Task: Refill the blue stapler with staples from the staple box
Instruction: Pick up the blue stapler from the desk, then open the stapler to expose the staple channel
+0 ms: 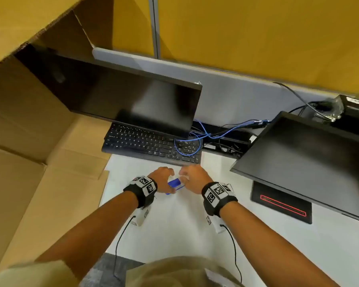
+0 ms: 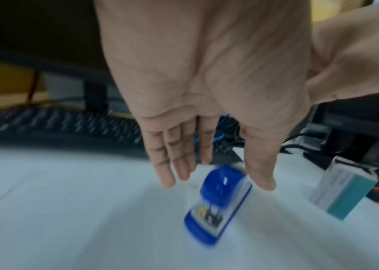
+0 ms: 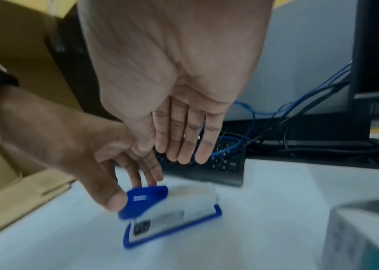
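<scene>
The blue stapler lies on the white desk between my two hands. Its blue top and white body show blurred in the left wrist view and the right wrist view. My left hand reaches over its rear end with fingers straight; its thumb touches the blue top. My right hand hovers over the front end, fingers straight, holding nothing. The teal and white staple box stands just right of the stapler, also at the corner of the right wrist view; my right hand hides it in the head view.
A black keyboard lies just beyond the hands under a dark monitor. Blue cables loop over its right end. A second monitor with its stand base sits right. An open cardboard box fills the left.
</scene>
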A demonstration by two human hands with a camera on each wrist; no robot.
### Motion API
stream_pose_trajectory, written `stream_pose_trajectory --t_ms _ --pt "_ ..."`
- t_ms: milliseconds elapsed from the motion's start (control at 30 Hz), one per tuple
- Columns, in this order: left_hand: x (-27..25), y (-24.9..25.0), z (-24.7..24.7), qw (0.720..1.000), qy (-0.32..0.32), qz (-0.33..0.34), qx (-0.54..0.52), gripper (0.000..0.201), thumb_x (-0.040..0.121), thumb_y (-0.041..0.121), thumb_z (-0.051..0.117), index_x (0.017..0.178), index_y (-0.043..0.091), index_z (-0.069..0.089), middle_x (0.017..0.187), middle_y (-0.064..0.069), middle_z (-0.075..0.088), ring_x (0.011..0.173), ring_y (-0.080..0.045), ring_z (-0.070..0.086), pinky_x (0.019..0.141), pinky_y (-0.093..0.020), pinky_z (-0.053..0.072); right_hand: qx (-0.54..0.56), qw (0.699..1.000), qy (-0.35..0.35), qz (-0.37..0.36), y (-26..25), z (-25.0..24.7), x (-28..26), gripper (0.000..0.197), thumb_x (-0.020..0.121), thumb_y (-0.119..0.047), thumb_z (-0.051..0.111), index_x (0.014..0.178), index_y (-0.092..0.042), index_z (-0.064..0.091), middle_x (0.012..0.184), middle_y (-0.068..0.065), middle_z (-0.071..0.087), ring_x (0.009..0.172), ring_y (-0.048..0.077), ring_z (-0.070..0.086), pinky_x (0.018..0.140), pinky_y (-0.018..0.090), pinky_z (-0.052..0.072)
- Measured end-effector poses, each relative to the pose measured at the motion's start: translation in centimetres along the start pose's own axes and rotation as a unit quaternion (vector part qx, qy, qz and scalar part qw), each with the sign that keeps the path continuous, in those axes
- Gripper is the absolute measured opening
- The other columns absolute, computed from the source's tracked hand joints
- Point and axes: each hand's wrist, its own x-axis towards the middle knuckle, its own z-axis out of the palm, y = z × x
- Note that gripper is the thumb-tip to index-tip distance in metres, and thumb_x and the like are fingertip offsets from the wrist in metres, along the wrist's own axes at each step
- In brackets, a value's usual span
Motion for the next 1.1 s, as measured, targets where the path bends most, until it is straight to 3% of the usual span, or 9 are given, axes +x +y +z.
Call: stream_pose_trajectory --t_ms 67,133,333,500,567,700,867,1000,1100 --pt "0.0 -0.2 0.6 1.000 -0.009 0.006 -0.013 0.069 0.070 0.036 0.078 0.128 0.011 0.052 0.129 -0.010 0.057 0.119 -0.028 0.052 0.100 -0.038 0.046 -0.051 0.998 -0.018 -0.010 -0.3 1.4 0.6 0.020 0.086 -0.011 0.050 0.099 -0.010 0.064 0.103 0.014 0.068 0.096 0.035 0.062 0.077 0.037 0.051" --pt "-0.1 -0.4 2.0 0.999 -0.006 0.002 -0.035 0.057 0.069 0.027 0.080 0.118 0.009 0.057 0.119 -0.012 0.061 0.109 -0.029 0.058 0.092 -0.036 0.048 -0.094 0.994 -0.041 -0.029 -0.9 3.1 0.8 0.021 0.084 -0.007 0.052 0.102 -0.008 0.062 0.106 0.014 0.067 0.101 0.034 0.059 0.083 0.040 0.048" --pt "0.6 -2.3 3.9 0.989 0.083 0.000 -0.119 0.027 0.075 0.014 0.073 0.099 0.007 0.064 0.103 -0.014 0.064 0.094 -0.030 0.063 0.075 -0.030 0.045 -0.189 0.980 -0.010 -0.063 -0.5 6.4 2.3 0.023 0.087 -0.009 0.052 0.108 -0.012 0.061 0.104 0.010 0.069 0.104 0.032 0.056 0.091 0.044 0.040" --pt "0.9 -4.4 4.4 0.982 0.126 0.047 -0.130 0.021 0.080 0.010 0.070 0.101 0.010 0.070 0.101 -0.011 0.067 0.092 -0.027 0.062 0.077 -0.029 0.046 0.047 0.997 0.056 -0.017 1.1 6.0 1.3 0.026 0.083 -0.008 0.062 0.109 -0.015 0.062 0.100 0.007 0.068 0.091 0.024 0.061 0.082 0.029 0.047" --pt "1.1 -5.3 4.3 0.984 0.130 0.072 -0.100 0.020 0.081 0.009 0.068 0.100 0.010 0.070 0.101 -0.011 0.067 0.093 -0.026 0.061 0.076 -0.026 0.043 0.168 0.982 0.088 0.013 1.6 5.5 -0.3 0.025 0.086 -0.011 0.065 0.109 -0.019 0.060 0.100 0.001 0.067 0.088 0.016 0.061 0.080 0.021 0.047" --pt "1.2 -6.6 3.8 0.984 0.112 0.120 -0.072 0.027 0.082 0.010 0.067 0.108 0.013 0.071 0.106 -0.006 0.067 0.096 -0.021 0.061 0.084 -0.027 0.050 0.319 0.937 0.135 0.041 2.2 5.7 -3.9 0.030 0.084 -0.007 0.069 0.101 -0.027 0.054 0.107 -0.002 0.067 0.099 0.015 0.066 0.086 0.025 0.054" --pt "1.3 -6.6 3.5 0.985 0.096 0.138 -0.044 0.027 0.081 0.008 0.066 0.108 0.012 0.070 0.108 -0.005 0.066 0.099 -0.021 0.060 0.090 -0.032 0.052 0.376 0.898 0.198 0.117 3.2 6.7 -7.1 0.032 0.073 0.009 0.071 0.085 -0.015 0.053 0.100 0.007 0.070 0.094 0.013 0.068 0.082 0.021 0.055" --pt "1.0 -6.5 3.7 0.987 0.102 0.122 -0.033 0.025 0.081 0.011 0.066 0.105 0.013 0.070 0.105 -0.004 0.066 0.096 -0.020 0.060 0.087 -0.029 0.052 0.260 0.943 0.182 0.099 4.8 6.4 -8.0 0.023 0.079 -0.012 0.075 0.087 -0.020 0.055 0.090 -0.002 0.068 0.081 0.013 0.065 0.073 0.014 0.053" --pt "0.4 -6.3 4.1 0.988 0.105 0.113 -0.021 0.024 0.081 0.014 0.066 0.105 0.015 0.071 0.105 -0.003 0.068 0.095 -0.020 0.061 0.085 -0.027 0.051 0.188 0.968 0.156 0.063 6.0 6.0 -7.9 0.015 0.084 -0.026 0.071 0.089 -0.023 0.058 0.083 -0.005 0.064 0.077 0.010 0.061 0.069 0.017 0.051"
